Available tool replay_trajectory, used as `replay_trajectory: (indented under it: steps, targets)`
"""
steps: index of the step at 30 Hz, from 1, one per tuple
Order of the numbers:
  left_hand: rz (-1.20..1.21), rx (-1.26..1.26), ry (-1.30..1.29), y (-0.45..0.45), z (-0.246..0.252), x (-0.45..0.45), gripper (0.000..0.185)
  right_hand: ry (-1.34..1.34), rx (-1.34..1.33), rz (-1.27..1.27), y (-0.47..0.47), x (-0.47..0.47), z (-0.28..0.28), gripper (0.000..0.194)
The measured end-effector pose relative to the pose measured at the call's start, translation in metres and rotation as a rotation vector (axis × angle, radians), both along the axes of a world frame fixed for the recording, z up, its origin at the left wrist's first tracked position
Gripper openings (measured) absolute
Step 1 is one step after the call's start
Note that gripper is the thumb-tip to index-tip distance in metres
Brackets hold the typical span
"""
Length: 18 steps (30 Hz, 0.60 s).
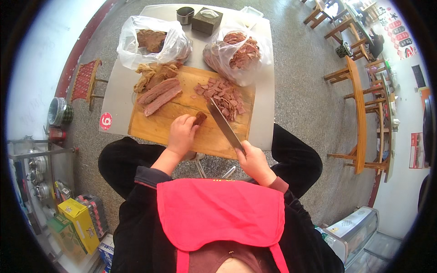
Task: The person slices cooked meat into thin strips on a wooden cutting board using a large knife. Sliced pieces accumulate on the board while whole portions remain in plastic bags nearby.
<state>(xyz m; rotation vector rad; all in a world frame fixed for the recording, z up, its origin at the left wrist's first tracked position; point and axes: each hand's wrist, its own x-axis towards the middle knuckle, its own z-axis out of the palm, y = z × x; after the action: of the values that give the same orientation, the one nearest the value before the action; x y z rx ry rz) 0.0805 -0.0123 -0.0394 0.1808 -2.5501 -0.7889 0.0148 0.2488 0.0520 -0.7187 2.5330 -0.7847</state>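
My right hand [253,161] grips the handle of a long-bladed kitchen knife [223,124], its tip at the pile of sliced meat [223,97]. With its fingertips my left hand [182,131] holds a small brown piece of meat [200,118] on the wooden cutting board [153,128]. Two long cut pieces of meat [163,95] lie at the board's left, below larger brown meat pieces [160,73]. Behind the board, a plastic bag with brown meat [150,40] stands at left and a plastic bag of meat slices [240,49] at right.
A tissue box [207,21] and a dark metal cup [185,15] stand at the far edge of the table [114,112]. A stool [85,82] is left of the table. Wooden benches [356,116] stand at the right. Boxes [78,223] and a metal rack lie at lower left.
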Motion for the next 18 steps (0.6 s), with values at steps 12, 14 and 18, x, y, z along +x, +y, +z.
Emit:
replay_trajectory:
  steps: [12,14,18]
  targets:
    - [-0.008,0.267,0.120,0.010,-0.009,-0.026,0.022,0.241,0.249,0.245,-0.030,-0.001,0.031,0.016]
    - [0.002,0.428,0.075,0.013,-0.023,-0.025,0.023,0.176,0.306,0.264,-0.030,-0.001,0.040,0.014]
    - [0.035,0.497,0.037,0.015,-0.028,-0.025,0.023,-0.049,0.444,0.276,-0.047,-0.015,0.056,0.007]
